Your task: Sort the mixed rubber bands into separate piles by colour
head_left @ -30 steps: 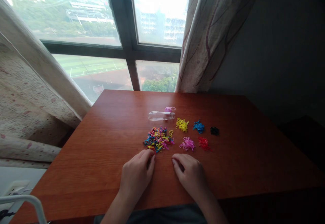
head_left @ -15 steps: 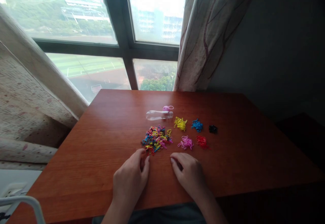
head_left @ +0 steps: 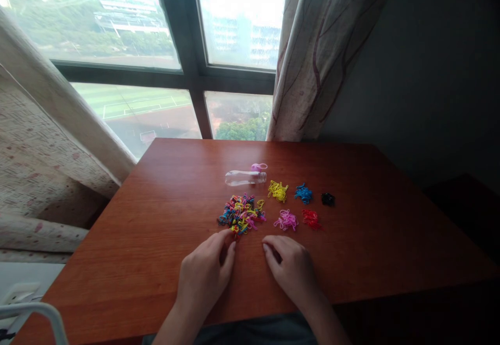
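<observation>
A mixed heap of small coloured rubber bands (head_left: 241,213) lies on the wooden table (head_left: 156,241). To its right sit sorted little piles: yellow (head_left: 277,191), blue (head_left: 303,193), black (head_left: 327,198), pink (head_left: 286,220) and red (head_left: 311,218). My left hand (head_left: 207,274) rests on the table with fingers together, its fingertips at the near edge of the mixed heap. What they pinch, if anything, is hidden. My right hand (head_left: 291,269) lies beside it with fingers curled under, just short of the pink pile.
A clear plastic bottle (head_left: 244,177) lies on its side behind the heap, with a pink cap (head_left: 258,167) beside its mouth. Curtains hang at both sides of the window behind the table. A white rail (head_left: 35,311) shows at the lower left.
My left hand drew back slightly, then reached forward again to the near edge of the mixed heap. My right hand has stayed in place.
</observation>
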A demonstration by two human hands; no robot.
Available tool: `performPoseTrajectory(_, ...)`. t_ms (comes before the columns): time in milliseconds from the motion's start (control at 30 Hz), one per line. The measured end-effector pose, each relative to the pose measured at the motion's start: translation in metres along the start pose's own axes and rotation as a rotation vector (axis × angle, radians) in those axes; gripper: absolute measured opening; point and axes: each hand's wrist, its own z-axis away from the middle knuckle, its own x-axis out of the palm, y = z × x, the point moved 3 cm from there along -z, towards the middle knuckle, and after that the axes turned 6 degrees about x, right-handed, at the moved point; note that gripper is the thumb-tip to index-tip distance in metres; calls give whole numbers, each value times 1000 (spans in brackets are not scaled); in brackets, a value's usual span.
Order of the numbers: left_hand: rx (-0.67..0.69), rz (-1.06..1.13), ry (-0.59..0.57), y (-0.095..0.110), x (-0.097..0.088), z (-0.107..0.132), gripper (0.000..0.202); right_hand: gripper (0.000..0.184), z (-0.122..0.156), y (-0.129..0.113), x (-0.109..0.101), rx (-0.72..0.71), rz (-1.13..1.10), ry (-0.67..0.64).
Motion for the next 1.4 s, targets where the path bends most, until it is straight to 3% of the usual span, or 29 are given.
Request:
performPoseTrajectory(233, -106, 19, 12, -9, -6, -17, 17, 19, 1, 1, 1, 0, -13, -1)
performPoseTrajectory(900, 26, 102, -23, -3, -8, -12, 17, 20, 1, 0, -1, -4, -1, 8)
performPoseTrajectory(1400, 17, 96, -14, -3, -5, -12, 17, 20, 0, 1, 0, -1, -7, 6)
